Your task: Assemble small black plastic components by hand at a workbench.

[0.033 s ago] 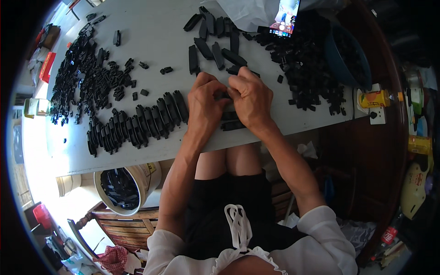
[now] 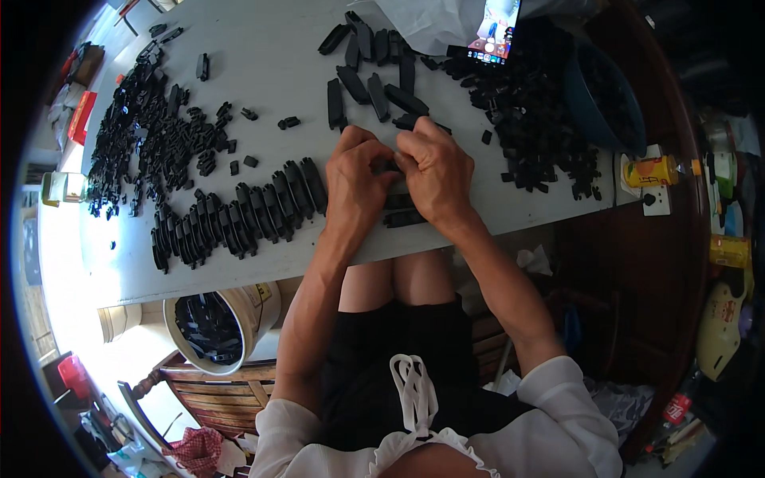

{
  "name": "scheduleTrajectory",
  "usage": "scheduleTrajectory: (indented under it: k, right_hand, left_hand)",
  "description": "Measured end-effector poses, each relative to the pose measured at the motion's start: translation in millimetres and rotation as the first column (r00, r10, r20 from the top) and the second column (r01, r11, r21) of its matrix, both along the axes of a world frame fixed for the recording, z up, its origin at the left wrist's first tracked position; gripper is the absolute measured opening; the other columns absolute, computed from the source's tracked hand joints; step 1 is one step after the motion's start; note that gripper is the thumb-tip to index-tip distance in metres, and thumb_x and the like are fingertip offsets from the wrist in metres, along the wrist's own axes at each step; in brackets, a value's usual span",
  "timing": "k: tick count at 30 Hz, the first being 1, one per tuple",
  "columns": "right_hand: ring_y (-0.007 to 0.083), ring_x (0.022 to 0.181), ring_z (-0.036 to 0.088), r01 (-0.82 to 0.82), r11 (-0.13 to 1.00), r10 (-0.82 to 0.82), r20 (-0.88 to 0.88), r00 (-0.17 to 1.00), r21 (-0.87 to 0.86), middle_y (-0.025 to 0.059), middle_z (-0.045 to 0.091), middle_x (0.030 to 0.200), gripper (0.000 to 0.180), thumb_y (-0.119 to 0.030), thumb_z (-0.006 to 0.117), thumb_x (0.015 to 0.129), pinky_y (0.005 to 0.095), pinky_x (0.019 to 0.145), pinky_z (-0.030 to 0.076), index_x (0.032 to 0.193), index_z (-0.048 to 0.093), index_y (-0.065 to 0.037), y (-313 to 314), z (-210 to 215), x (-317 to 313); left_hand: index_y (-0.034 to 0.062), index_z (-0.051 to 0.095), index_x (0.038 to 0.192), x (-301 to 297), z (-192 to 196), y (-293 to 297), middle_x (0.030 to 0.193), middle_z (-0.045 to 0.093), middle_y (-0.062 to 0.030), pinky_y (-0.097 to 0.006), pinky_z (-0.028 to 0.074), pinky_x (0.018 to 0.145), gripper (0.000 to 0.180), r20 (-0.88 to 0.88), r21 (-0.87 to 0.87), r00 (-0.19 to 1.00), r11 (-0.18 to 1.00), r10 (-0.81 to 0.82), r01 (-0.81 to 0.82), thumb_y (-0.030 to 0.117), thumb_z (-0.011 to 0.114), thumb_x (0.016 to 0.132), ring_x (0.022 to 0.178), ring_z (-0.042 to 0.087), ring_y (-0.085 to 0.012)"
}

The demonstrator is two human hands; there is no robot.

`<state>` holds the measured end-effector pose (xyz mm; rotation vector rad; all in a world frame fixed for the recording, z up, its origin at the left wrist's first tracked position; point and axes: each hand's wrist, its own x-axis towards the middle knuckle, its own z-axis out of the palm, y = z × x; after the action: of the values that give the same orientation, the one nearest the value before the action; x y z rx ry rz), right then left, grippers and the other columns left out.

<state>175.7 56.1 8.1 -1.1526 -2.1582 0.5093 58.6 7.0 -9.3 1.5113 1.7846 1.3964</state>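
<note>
My left hand [image 2: 355, 175] and my right hand [image 2: 438, 171] meet over the near part of the table, fingers closed. Between their fingertips they grip a small dark plastic part [image 2: 386, 166], mostly hidden by the fingers. Just below, partly behind my right hand, two long black plastic pieces [image 2: 405, 217] lie side by side. Left of my left hand stretches a row of curved black plastic pieces [image 2: 239, 219] set side by side. Beyond my hands lie several loose long black pieces [image 2: 376, 97].
Small black parts [image 2: 159, 135] are heaped at the left, with another heap [image 2: 526, 111] at the right beside a blue basin [image 2: 602, 99]. A lit phone [image 2: 496, 32] stands at the back by a white plastic sheet [image 2: 430, 24]. Below the table edge, a white bucket [image 2: 259, 315] holds black pieces.
</note>
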Motion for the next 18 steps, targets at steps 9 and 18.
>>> scheduleTrajectory:
  k: [9, 18]
  right_hand:
    - [0.0166, 0.062, 0.055, -0.022, 1.000, 0.022, 0.017, 1.000, -0.009, 0.0023, 0.054, 0.073, 0.017, -0.003, 0.072, 0.075, 0.0315, 0.057, 0.042, 0.072, 0.055, -0.003, -1, 13, 10]
    - [0.0285, 0.067, 0.064, 0.023, 0.914, 0.058, 0.187, 0.981, -0.406, 0.0100, 0.065, 0.067, 0.018, -0.019, 0.073, 0.078, 0.0399, 0.065, 0.048, 0.071, 0.065, -0.005, 19, 27, 12]
  left_hand:
    - [-0.0031, 0.063, 0.079, 0, 2, -1, 0.090, 0.057, -0.0122, -0.035, 0.050, 0.065, 0.026, -0.011, 0.007, 1.000, 1.000, -0.024, 0.024, -0.008, 0.075, 0.058, 0.075, 0.061, -0.0280]
    - [-0.0041, 0.066, 0.083, -2, -4, 0, 0.092, 0.058, -0.0097, -0.029, 0.052, 0.067, 0.026, -0.052, -0.010, 0.998, 1.000, -0.023, 0.023, -0.007, 0.077, 0.060, 0.075, 0.064, -0.0206]
